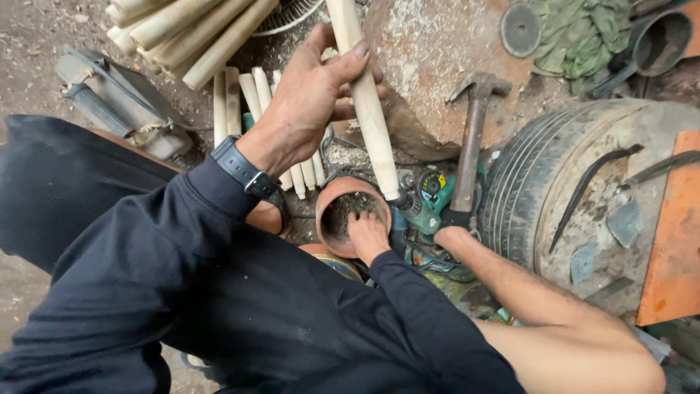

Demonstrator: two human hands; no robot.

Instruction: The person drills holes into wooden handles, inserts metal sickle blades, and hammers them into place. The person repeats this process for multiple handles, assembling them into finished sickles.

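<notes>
My left hand (310, 102), with a black watch on its wrist, is closed around a pale, turned wooden handle (372, 131) and holds it nearly upright. The handle's lower end comes down beside a green power tool (432, 201). My right hand (367, 235) reaches into a round terracotta-coloured pot (326, 198) on the ground, with the fingertips down among small dark bits inside. I cannot tell whether those fingers pinch anything. Both arms are in dark long sleeves.
A bundle of similar wooden handles (182, 33) lies top left, with more in a row (240, 98) below it. A hammer (470, 146) leans against a sawdust-covered stump (437, 51). A tyre (539, 175) with curved blades, an orange board (674, 241), a grey bag (117, 102) and a bare limb (539, 306) surround me.
</notes>
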